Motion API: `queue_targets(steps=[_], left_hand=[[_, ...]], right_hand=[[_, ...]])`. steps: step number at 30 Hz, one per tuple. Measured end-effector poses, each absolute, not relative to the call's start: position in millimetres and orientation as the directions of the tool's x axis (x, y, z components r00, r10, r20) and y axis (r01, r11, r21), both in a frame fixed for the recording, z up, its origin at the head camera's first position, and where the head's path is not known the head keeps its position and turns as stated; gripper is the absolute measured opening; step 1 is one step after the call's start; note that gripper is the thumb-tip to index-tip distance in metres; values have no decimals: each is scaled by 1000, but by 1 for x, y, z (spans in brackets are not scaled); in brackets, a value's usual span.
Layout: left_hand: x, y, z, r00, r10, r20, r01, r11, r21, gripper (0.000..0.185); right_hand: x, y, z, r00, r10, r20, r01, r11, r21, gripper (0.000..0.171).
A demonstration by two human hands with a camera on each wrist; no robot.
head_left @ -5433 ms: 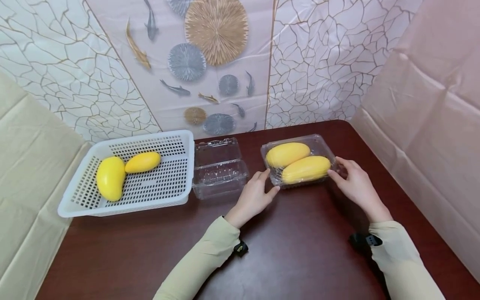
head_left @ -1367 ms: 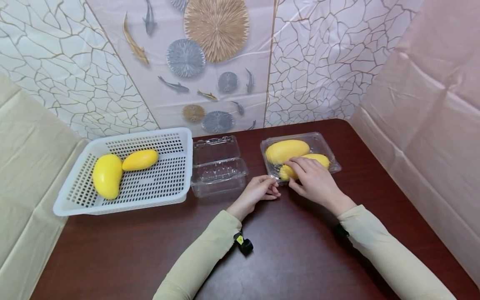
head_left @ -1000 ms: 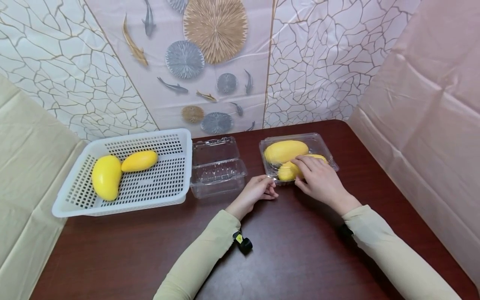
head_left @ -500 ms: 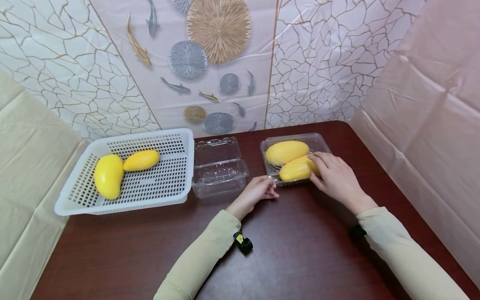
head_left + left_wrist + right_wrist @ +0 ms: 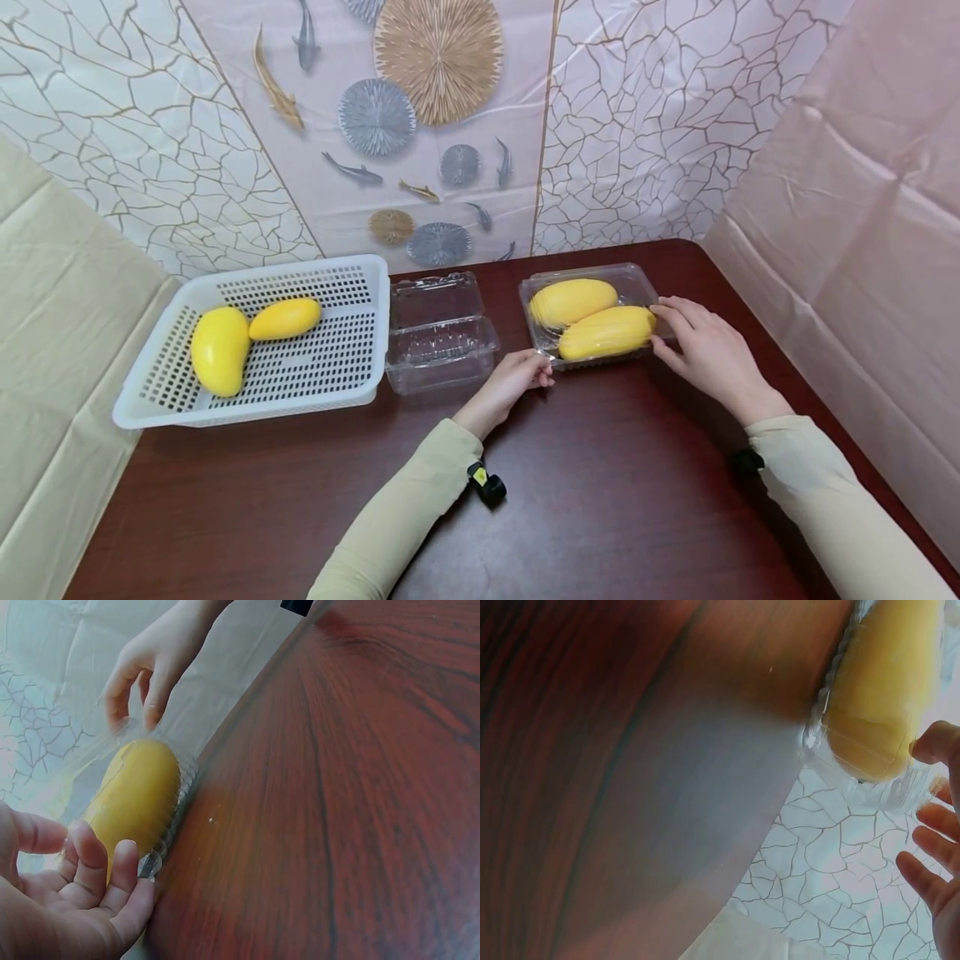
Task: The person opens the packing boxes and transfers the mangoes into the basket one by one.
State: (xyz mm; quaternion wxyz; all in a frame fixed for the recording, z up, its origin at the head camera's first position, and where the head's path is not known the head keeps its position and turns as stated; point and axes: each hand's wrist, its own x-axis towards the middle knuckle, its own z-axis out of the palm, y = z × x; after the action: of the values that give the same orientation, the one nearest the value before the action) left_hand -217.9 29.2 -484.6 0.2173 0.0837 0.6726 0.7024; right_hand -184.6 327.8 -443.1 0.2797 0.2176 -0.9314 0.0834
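Observation:
A shut clear plastic box (image 5: pixel 639 283) stands at the back right of the dark wooden table and holds two yellow mangoes (image 5: pixel 573 300) (image 5: pixel 606 332). My left hand (image 5: pixel 542 371) pinches the box's front left corner; in the left wrist view the curled fingers (image 5: pixel 112 877) sit at the ribbed rim beside a mango (image 5: pixel 135 799). My right hand (image 5: pixel 660 329) is at the box's right end, with loosely spread fingers touching its edge. The right wrist view shows the mango (image 5: pixel 885 690) through the plastic and the fingertips (image 5: pixel 930 825) beside it.
A white perforated basket (image 5: pixel 360 275) at the left holds two more yellow mangoes (image 5: pixel 220 350) (image 5: pixel 285 318). An empty clear box (image 5: pixel 438 333) lies open between the basket and the filled box. Patterned and plain sheets wall in the table (image 5: pixel 600 500) on three sides.
My right hand has slid off the top of the lid to the box's right end. The left hand has kept its pinch on the front left corner.

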Motion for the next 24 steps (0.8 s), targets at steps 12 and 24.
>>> queue_targets(steps=[12,24], left_hand=[[-218,28,-488,-892,413,-185,-208,-10,978,18],[-216,27,-484,-881,425,-207,-242,-30,970,20]], right_hand=[[-185,326,-447,-712,-383,588,-477,879,-7,54],[-188,331,-441,-692,-412,593,-523,852,-19,56]])
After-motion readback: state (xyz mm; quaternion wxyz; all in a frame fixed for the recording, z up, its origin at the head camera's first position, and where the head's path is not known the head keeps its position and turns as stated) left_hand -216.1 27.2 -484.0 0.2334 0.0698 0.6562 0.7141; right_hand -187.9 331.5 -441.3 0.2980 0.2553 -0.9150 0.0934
